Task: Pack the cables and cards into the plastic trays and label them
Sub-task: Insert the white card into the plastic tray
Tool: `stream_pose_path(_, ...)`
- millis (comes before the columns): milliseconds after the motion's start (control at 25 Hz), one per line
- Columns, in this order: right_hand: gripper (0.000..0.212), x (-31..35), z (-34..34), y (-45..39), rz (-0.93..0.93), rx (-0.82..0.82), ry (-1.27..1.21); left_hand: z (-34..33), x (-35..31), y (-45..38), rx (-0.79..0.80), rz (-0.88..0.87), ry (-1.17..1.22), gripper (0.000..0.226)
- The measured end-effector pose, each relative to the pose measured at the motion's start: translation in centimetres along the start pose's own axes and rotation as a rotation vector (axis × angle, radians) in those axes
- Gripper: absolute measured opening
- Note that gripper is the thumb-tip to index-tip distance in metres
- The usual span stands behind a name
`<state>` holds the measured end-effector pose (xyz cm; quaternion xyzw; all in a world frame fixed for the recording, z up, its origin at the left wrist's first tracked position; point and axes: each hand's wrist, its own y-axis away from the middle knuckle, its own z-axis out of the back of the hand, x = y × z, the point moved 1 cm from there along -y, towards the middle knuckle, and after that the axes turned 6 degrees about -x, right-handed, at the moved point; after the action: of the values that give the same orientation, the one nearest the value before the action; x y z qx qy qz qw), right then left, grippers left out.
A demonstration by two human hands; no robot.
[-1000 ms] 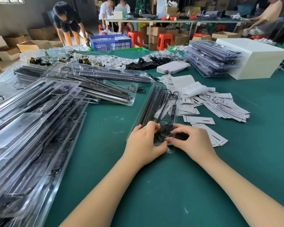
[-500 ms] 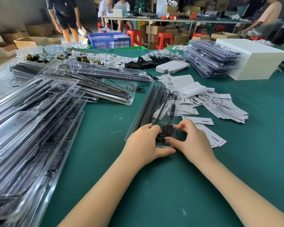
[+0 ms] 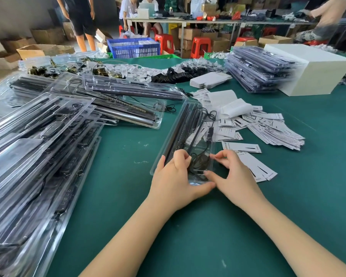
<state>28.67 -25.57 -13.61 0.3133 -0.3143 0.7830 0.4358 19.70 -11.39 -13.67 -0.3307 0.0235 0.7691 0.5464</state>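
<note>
Clear tray (image 3: pixel 185 136) lies on green table (image 3: pixel 208 226); left hand (image 3: pixel 173 181) grips its near end, right hand (image 3: pixel 231 174) pinches coiled black cable (image 3: pixel 198 160) — tuck loops fully into recess, tray pinned flat.

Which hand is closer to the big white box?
Right. The right hand lies on the near end of the plastic tray, on the same side as the white box; the left hand sits farther left.

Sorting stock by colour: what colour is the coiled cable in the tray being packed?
Black coiled cable; head view.
</note>
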Motion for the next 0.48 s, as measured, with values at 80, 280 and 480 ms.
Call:
stream_pose_path(80,0.038,-0.1,-0.4,0.3,0.015,-0.094,-0.038,-0.2,0.0,0.3,-0.027,0.014,0.050,0.075)
stream_pose_path(280,0.019,-0.4,1.7,-1.2,-0.090,0.156,-0.158,-0.8,-0.3,0.6,-0.134,0.027,0.013,0.078)
stream_pose_path(480,0.039,-2.0,4.7,-1.5,-0.094,-0.198,0.683,-0.6,-0.3,0.6,-0.116,0.019,-0.016,0.073)
